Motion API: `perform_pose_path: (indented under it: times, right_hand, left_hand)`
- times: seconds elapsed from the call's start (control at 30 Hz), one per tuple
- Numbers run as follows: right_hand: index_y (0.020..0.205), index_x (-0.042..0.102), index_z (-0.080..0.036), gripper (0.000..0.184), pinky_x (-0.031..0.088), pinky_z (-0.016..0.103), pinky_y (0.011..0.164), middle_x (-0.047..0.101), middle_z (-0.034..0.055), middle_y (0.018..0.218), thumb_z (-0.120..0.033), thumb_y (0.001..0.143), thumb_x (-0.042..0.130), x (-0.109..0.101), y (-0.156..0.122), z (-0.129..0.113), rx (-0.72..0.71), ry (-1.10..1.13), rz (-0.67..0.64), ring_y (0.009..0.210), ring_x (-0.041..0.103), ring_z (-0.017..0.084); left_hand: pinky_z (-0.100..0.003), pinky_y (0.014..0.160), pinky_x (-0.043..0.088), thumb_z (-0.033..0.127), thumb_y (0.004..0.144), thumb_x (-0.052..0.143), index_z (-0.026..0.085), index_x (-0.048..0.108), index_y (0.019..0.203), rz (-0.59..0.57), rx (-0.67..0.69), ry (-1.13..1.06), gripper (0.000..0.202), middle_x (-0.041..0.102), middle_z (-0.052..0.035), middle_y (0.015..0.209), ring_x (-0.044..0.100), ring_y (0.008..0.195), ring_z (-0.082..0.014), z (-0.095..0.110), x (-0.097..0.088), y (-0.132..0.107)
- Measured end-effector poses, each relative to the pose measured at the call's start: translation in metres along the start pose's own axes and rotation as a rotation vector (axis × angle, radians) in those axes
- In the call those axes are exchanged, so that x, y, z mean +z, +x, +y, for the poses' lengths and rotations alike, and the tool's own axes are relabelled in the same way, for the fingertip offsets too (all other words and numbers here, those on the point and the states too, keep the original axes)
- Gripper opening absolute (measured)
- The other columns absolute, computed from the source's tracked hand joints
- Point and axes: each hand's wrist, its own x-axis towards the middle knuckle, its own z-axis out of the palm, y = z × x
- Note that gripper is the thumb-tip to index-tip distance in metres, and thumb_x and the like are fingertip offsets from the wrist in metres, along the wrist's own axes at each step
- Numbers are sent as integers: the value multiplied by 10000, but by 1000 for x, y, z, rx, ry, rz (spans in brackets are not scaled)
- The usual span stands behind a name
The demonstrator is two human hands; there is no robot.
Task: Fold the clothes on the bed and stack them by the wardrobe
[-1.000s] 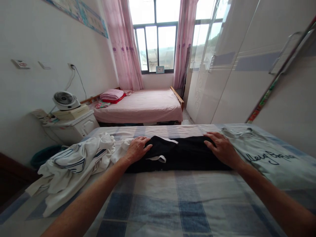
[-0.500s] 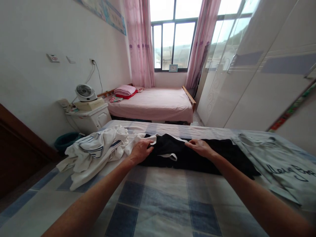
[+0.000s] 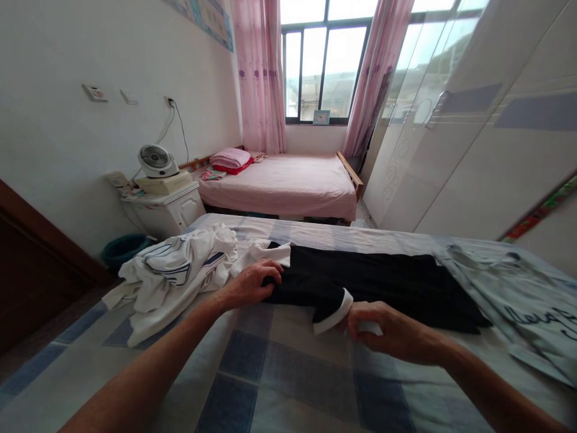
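A black shirt [image 3: 383,279] with white trim lies lengthwise across the bed, folded into a long strip. At its collar end my left hand [image 3: 255,282] has its fingers curled onto the black cloth, just below the white collar [image 3: 274,252]. My right hand [image 3: 383,328] pinches the white cuff [image 3: 336,314] of a short sleeve, which sticks out past the shirt's near edge. A crumpled white garment [image 3: 184,270] with dark stripes is heaped to the left. On the right lies a pale grey garment [image 3: 518,294] with dark lettering, laid flat.
The bed has a blue-and-white checked sheet [image 3: 306,379]. Behind it stand a pink-covered bed [image 3: 297,180] and a white bedside cabinet [image 3: 175,207] with a fan [image 3: 157,160]. A teal bin [image 3: 121,249] is on the floor at left; a white wardrobe [image 3: 451,150] lines the right.
My right hand has moved from the shirt's far edge toward me, bringing the white-cuffed sleeve out over the near edge. My left hand has shifted slightly down and left. The view has tilted slightly.
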Motion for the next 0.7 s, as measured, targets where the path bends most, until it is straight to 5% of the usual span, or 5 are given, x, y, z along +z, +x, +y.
perform_pose_path:
  times: [0.13,0.23,0.33,0.47,0.7]
  right_hand:
    - [885,599,-204,124,469,280,727,636,14,827,-235,792,523,8,6,12,130,-88,232,770,590,156]
    - [1192,480,-218,478,475,300,653,618,18,864,-395,764,596,15,11,16,236,-200,522,682,579,156]
    - [1375,319,-247,769,471,316,650,596,42,1036,-414,700,649,27,15,13,267,-388,548,689,596,162]
    - [1018,610,-234,274,433,280,660,593,33,1002,-205,773,490,33,27,8,200,-621,442,744,604,155]
    - [907,621,-183,208,420,262,671,618,13,745,-188,806,438,-37,77,-12,84,-346,716,694,561,147]
  left_hand:
    - [-286,949,437,64,653,493,200,659,824,-35,6,-13,274,622,-46,1128,579,1049,-181,0,-6,0]
    - [-291,945,432,32,627,440,202,657,906,32,-23,7,392,636,-32,1085,582,1019,-170,-7,-11,0]
    - [-271,835,467,48,672,429,188,649,930,156,-101,62,367,648,-31,980,595,915,-158,-14,-15,1]
    - [-217,665,448,77,742,440,169,642,846,210,-91,81,245,627,-19,846,568,724,-115,3,-18,-3]
    - [-231,819,457,86,783,473,176,664,965,-130,236,-2,279,648,-53,1038,610,903,-141,64,8,-8]
